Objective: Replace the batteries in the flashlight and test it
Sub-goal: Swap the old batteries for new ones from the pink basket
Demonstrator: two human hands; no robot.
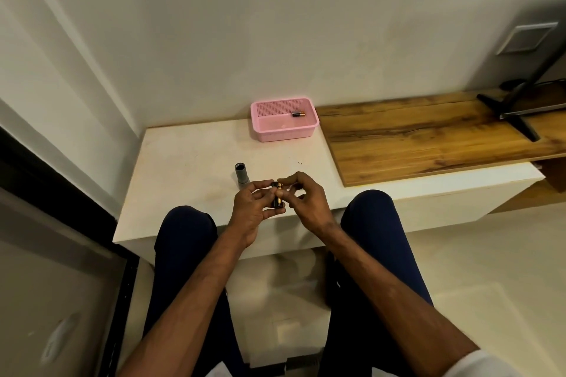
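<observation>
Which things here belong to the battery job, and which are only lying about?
Job: battery holder in left hand; right hand at it; flashlight body; battery in pink basket.
Lying about: wooden board; black stand.

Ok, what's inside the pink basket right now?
One battery lies on its side in the pink basket, near the back right corner. The rest of the floor looks bare, though the near wall hides a strip of it along the front.

No readable text

The battery in the far pink basket shows black and copper bands only, its lettering too small to read.
</observation>
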